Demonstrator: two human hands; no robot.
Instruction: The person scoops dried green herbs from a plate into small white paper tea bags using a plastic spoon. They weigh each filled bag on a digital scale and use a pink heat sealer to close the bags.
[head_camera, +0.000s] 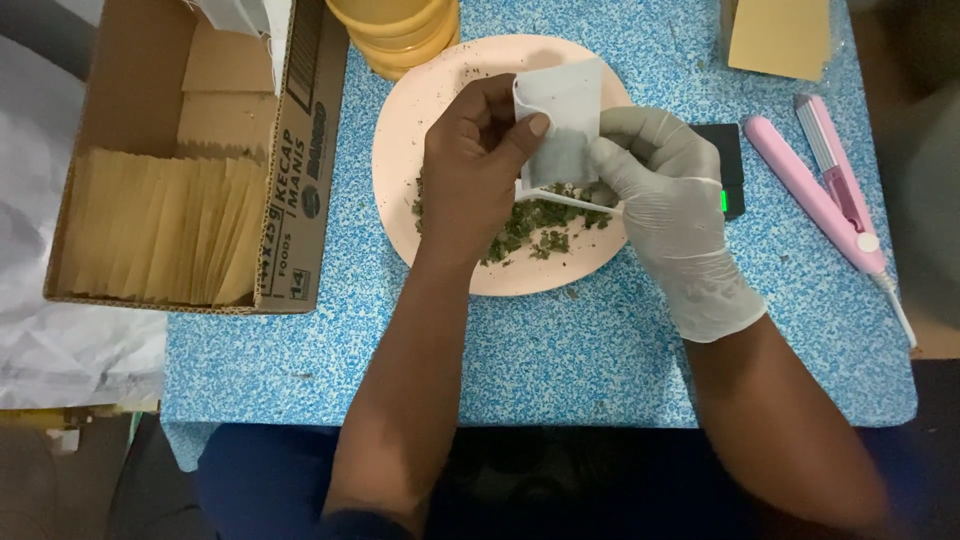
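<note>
Looks like the filling is only partway: the bare left hand (470, 165) is pinching the small white bag (565, 120) over the pink plate (400, 130), and plenty of green herbs (535, 225) are still lying at 6 o'clock. The gloved right hand (665, 200) is gripping a thin white stick (565, 200) at the bag's lower edge. The bag's long axis is running 12 to 6; can't tell which end is open.

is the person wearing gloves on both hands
No: only the right hand wears a pale glove, while the left hand is bare as both hold a small white bag over the pink plate.
</note>
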